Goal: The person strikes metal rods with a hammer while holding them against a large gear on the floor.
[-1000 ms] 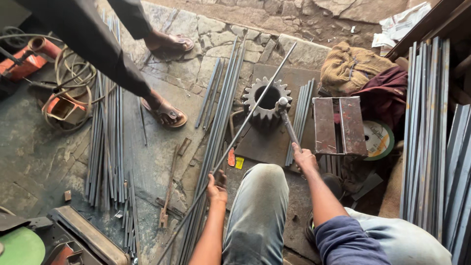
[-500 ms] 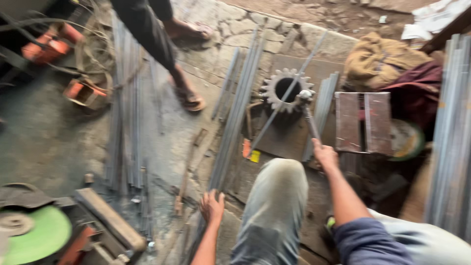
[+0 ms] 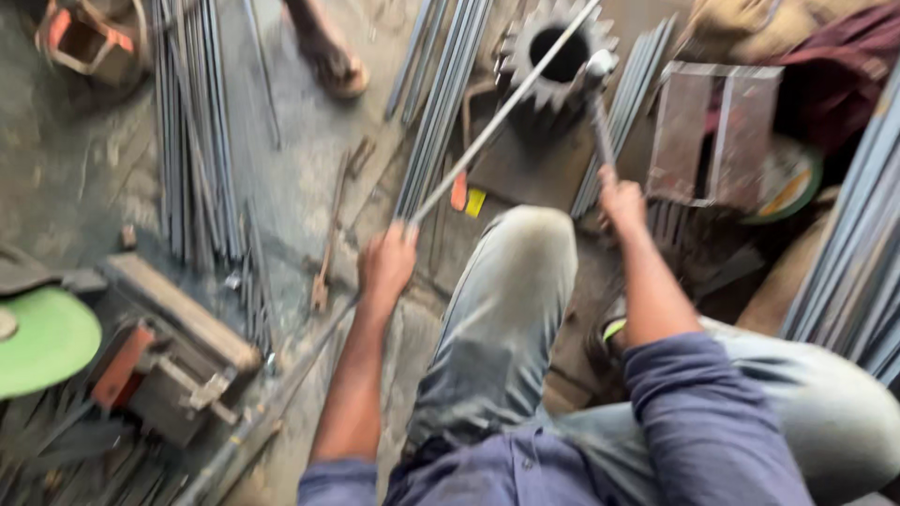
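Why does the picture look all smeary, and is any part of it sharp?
In the head view, motion blur smears nearly everything: the left hand gripping the long rod, the right hand on the hammer, and the big gear all have soft edges. The blue sleeve looks slightly crisper. Light is dim and even, with no strong glare or hard shadows.
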